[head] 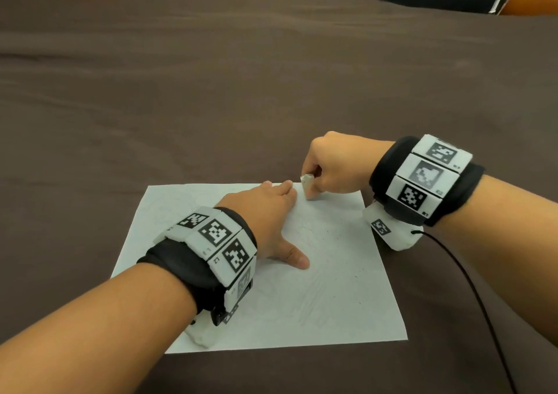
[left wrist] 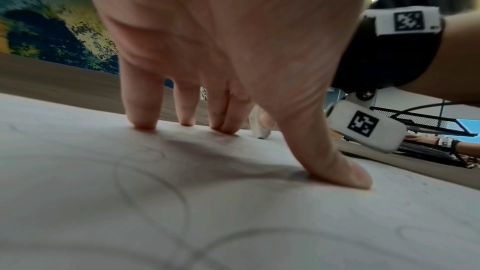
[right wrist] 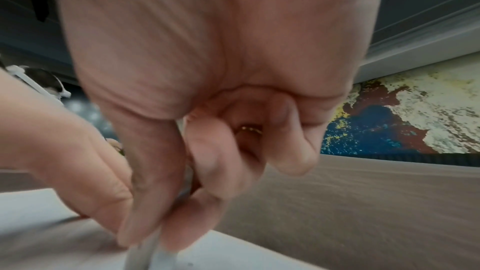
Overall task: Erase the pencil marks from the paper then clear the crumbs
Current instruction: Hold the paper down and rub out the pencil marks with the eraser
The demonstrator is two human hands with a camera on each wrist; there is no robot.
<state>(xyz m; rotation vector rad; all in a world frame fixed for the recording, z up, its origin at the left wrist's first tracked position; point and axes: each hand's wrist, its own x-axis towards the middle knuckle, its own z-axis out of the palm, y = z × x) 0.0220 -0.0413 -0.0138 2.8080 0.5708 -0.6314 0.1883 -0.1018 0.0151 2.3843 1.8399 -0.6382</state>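
A table (head: 271, 76) covered in dark brown cloth fills the head view, the cloth faintly creased. 1 white paper (head: 302, 309) lies flat on its near part, bearing faint pencil marks (left wrist: 155, 192) and small dark crumbs (head: 347, 260) scattered toward its right side. A thin black cable (head: 471, 285) trails across the cloth just right of the paper.

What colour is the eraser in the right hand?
White eraser, pinched by the right hand; clearest in the head view.

Left hand (head: 265, 212) flat, fingers (left wrist: 141, 108) straight – right hand (head: 335, 164) curled, pinching.
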